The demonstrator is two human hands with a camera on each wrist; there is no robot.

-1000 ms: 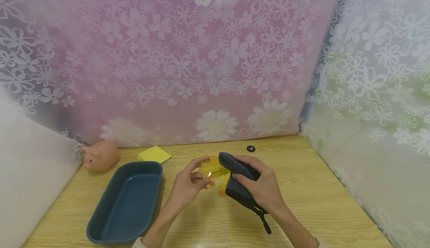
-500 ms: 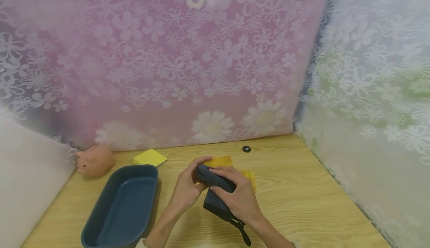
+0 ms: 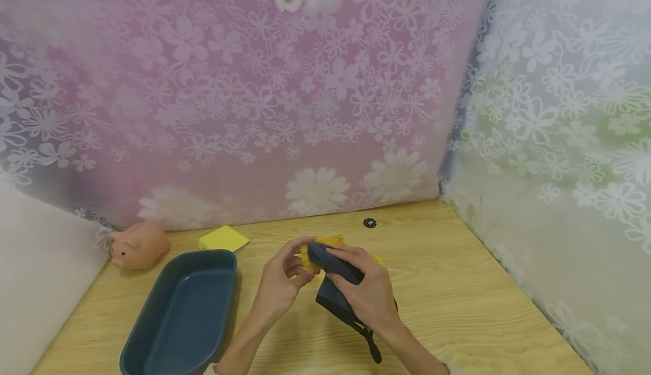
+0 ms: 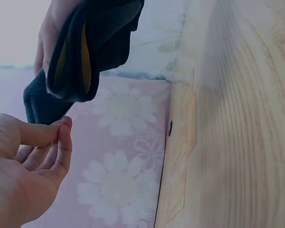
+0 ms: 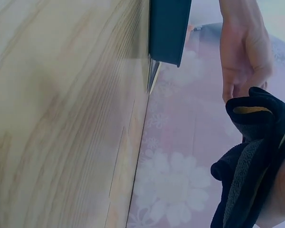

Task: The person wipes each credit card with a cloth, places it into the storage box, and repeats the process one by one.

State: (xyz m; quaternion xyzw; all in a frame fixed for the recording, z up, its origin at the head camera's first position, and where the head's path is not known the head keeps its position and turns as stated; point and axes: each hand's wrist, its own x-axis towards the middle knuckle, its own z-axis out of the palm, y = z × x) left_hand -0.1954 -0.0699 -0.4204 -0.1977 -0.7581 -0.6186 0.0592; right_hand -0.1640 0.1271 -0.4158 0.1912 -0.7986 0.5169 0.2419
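In the head view, my right hand [image 3: 368, 282] grips a folded dark blue cloth [image 3: 330, 290] with a black edge. A black loop [image 3: 373, 349] hangs from its near end. Yellow strips [image 4: 86, 61] show inside the folds in the left wrist view. My left hand [image 3: 280, 279] is beside the cloth's far end, its fingers loosely curved and the index fingertip right by the fold. In the left wrist view, the left thumb overlaps the cloth's lower corner. Below, a see-through yellow sheet [image 3: 333, 241] with printing lies on the wooden table, partly hidden by hands and cloth.
A deep blue tray [image 3: 185, 307] stands left of my hands. Behind it are a pink piggy bank [image 3: 139, 245] and a yellow pad [image 3: 224, 238]. A black round chip [image 3: 369, 223] lies toward the back. Flowered curtains [image 3: 254, 109] hang behind the table.
The cloth has moved left toward my left hand. Half a second ago the left fingers were around its end; now they are apart from it. The view has turned slightly right.
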